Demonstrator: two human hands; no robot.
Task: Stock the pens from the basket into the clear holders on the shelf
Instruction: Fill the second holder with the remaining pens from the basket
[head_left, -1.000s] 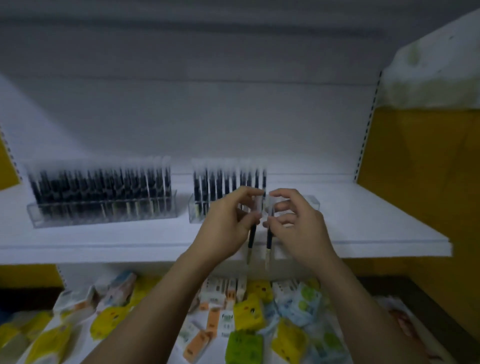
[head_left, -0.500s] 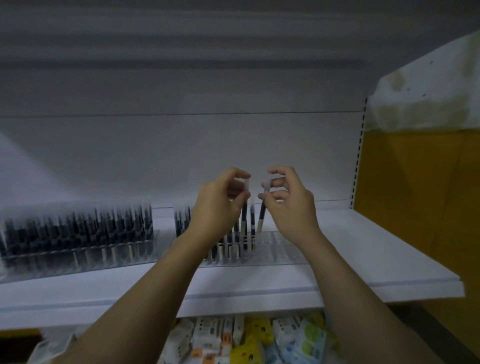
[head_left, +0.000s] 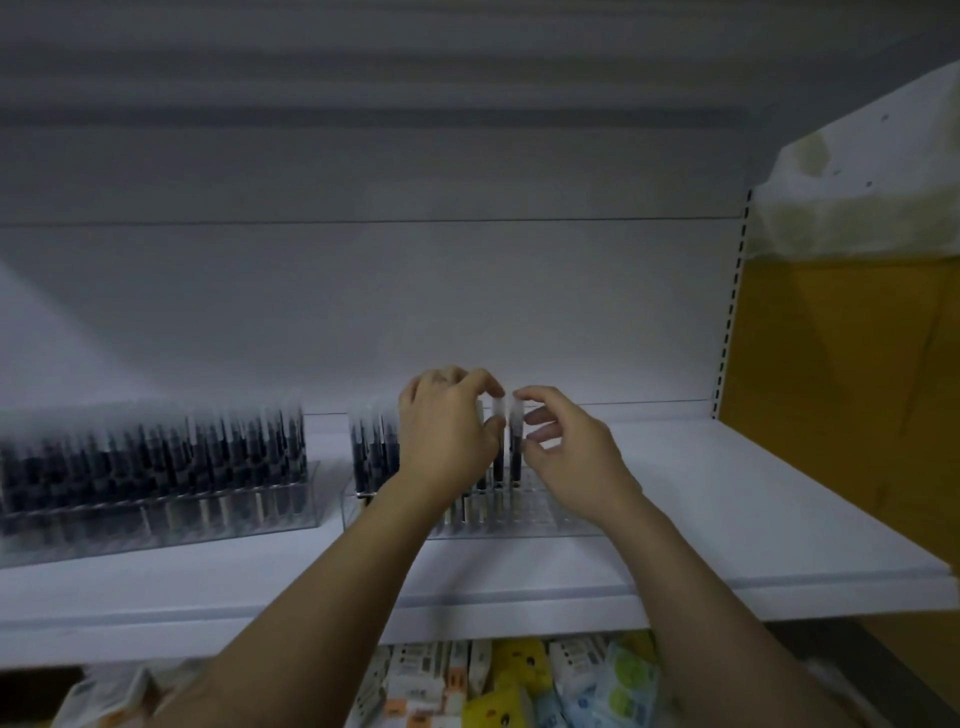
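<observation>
Pens (head_left: 498, 457) pinched in left hand (head_left: 447, 436) and right hand (head_left: 576, 462) grip, clear holder (head_left: 540, 515), white shelf (head_left: 727, 519)

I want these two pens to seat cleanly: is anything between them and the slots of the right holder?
Nothing visible. The left hand pinches the left pen, the right hand pinches the right pen, and both lower ends already reach into the right holder.
</observation>
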